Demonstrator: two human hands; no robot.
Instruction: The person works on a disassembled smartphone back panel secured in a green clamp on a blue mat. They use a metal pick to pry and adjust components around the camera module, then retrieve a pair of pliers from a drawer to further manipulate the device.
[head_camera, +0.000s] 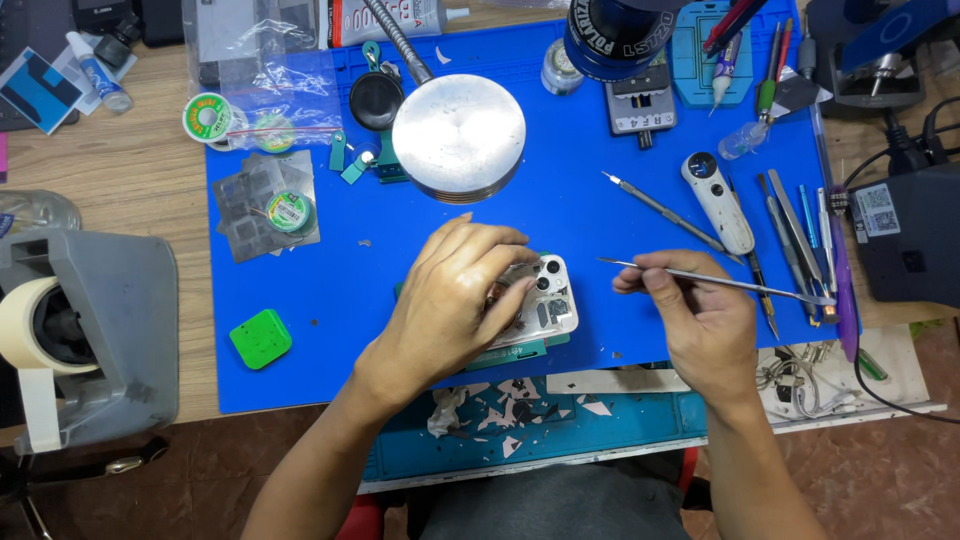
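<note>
Blue mat lies bare between left hand gripping the phone and right hand pinching a spudger.

1. One view only, from a camera on the person's head, looking steeply down onto the blue work mat, near enough that the mat fills most of the frame
2. Both forearms enter from the bottom edge, so the wearer sits at the bottom of the frame, facing its top
3. The left hand lies at centre, the right hand right of centre
4. A round lamp head at upper centre stands between camera and mat
</note>
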